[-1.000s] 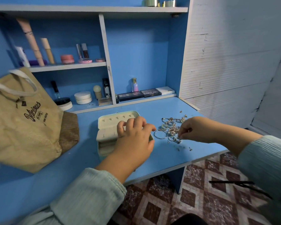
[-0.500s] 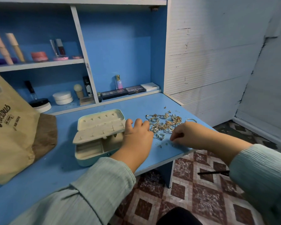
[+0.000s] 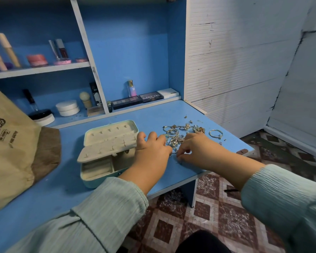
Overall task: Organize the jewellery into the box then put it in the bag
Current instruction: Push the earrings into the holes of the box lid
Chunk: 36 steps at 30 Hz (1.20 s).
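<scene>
Mint box lengthwise left-right, lid up; both hands' grips at jewellery, closure unclear.

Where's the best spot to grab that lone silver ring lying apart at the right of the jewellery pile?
Pinch the thin silver ring across its band from above; it lies flat on the blue desk, clear of the tangled jewellery pile, with bare desk around it.
</scene>
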Each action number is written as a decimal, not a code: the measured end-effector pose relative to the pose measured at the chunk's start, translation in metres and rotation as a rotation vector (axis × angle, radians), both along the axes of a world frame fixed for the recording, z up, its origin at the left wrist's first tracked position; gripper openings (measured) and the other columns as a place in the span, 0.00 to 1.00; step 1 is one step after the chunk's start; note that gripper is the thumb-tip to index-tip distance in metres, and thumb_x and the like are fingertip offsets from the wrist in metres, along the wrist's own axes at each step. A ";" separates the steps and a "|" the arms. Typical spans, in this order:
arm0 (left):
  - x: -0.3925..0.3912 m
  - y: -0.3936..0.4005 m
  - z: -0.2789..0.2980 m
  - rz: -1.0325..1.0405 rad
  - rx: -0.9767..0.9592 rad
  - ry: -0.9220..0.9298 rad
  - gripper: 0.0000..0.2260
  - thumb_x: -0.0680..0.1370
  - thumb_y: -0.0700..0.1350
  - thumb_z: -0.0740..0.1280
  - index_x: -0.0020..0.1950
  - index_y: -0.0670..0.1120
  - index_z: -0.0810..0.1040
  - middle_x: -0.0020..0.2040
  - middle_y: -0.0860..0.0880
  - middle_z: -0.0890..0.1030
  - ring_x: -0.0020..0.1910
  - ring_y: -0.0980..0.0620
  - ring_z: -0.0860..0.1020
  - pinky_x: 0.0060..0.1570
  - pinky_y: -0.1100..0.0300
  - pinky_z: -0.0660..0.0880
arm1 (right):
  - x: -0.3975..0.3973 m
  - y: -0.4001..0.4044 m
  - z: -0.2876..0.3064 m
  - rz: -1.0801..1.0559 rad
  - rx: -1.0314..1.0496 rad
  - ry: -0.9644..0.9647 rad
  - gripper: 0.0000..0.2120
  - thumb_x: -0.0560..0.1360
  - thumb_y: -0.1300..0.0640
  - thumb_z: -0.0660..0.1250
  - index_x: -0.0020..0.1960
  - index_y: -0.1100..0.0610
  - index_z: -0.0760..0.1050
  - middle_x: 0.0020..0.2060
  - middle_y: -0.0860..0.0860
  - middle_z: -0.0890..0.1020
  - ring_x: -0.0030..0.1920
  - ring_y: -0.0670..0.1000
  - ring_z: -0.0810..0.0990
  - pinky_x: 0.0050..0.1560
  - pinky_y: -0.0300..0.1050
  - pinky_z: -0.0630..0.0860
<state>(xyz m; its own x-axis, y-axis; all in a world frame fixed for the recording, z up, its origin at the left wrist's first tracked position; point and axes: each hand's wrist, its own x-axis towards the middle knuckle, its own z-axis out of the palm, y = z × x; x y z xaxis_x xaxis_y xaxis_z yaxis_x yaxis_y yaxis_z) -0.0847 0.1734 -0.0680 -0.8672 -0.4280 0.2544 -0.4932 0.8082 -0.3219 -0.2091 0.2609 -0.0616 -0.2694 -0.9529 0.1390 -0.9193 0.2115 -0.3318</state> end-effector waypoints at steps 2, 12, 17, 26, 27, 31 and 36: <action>0.002 0.000 0.000 -0.008 -0.006 0.001 0.12 0.80 0.45 0.57 0.61 0.54 0.74 0.61 0.53 0.69 0.64 0.48 0.63 0.54 0.49 0.45 | 0.003 -0.002 -0.001 -0.016 0.003 0.016 0.07 0.73 0.50 0.67 0.48 0.50 0.82 0.42 0.47 0.71 0.50 0.46 0.65 0.61 0.39 0.62; 0.001 -0.003 -0.003 -0.032 -0.034 0.037 0.10 0.80 0.49 0.58 0.58 0.54 0.76 0.59 0.55 0.70 0.63 0.49 0.64 0.54 0.50 0.45 | 0.006 -0.011 0.007 -0.031 0.166 0.048 0.08 0.74 0.49 0.67 0.48 0.50 0.82 0.45 0.47 0.72 0.58 0.52 0.69 0.68 0.46 0.61; 0.002 -0.006 -0.008 -0.014 -0.026 0.070 0.11 0.79 0.46 0.58 0.56 0.54 0.76 0.57 0.55 0.71 0.61 0.50 0.66 0.53 0.51 0.47 | 0.007 -0.014 0.007 -0.058 0.168 0.042 0.07 0.72 0.50 0.69 0.48 0.49 0.82 0.47 0.48 0.75 0.56 0.52 0.68 0.56 0.45 0.71; 0.016 -0.006 -0.014 -0.093 -0.102 0.348 0.10 0.58 0.47 0.78 0.29 0.52 0.77 0.33 0.55 0.75 0.35 0.50 0.76 0.43 0.56 0.56 | 0.009 -0.025 0.009 -0.069 0.213 0.047 0.05 0.72 0.55 0.68 0.45 0.52 0.82 0.44 0.49 0.79 0.46 0.49 0.68 0.43 0.44 0.71; 0.020 -0.006 -0.014 -0.100 -0.108 0.400 0.08 0.61 0.49 0.77 0.31 0.53 0.78 0.34 0.55 0.76 0.36 0.51 0.76 0.44 0.55 0.56 | 0.010 -0.025 0.010 -0.063 0.201 0.049 0.04 0.72 0.56 0.68 0.44 0.52 0.82 0.42 0.48 0.78 0.45 0.49 0.67 0.43 0.44 0.71; 0.042 -0.009 -0.012 -0.079 -0.104 0.611 0.07 0.72 0.54 0.63 0.36 0.56 0.78 0.38 0.57 0.77 0.42 0.53 0.73 0.43 0.55 0.55 | 0.015 -0.025 0.016 -0.013 0.052 0.013 0.08 0.75 0.58 0.62 0.46 0.58 0.80 0.42 0.49 0.75 0.45 0.47 0.70 0.48 0.40 0.72; 0.073 -0.013 -0.008 -0.040 -0.104 0.683 0.10 0.73 0.55 0.58 0.38 0.57 0.77 0.42 0.57 0.77 0.45 0.53 0.68 0.44 0.54 0.56 | 0.041 -0.027 0.031 0.065 -0.066 -0.305 0.05 0.76 0.56 0.65 0.40 0.52 0.74 0.38 0.44 0.75 0.29 0.37 0.73 0.25 0.27 0.66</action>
<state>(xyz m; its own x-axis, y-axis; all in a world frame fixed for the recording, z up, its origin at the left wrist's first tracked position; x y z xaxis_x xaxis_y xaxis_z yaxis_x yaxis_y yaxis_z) -0.0114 0.1607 -0.0758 -0.5130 -0.3432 0.7868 -0.5835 0.8117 -0.0264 -0.1677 0.2342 -0.0311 -0.2468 -0.9611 0.1236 -0.7862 0.1240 -0.6053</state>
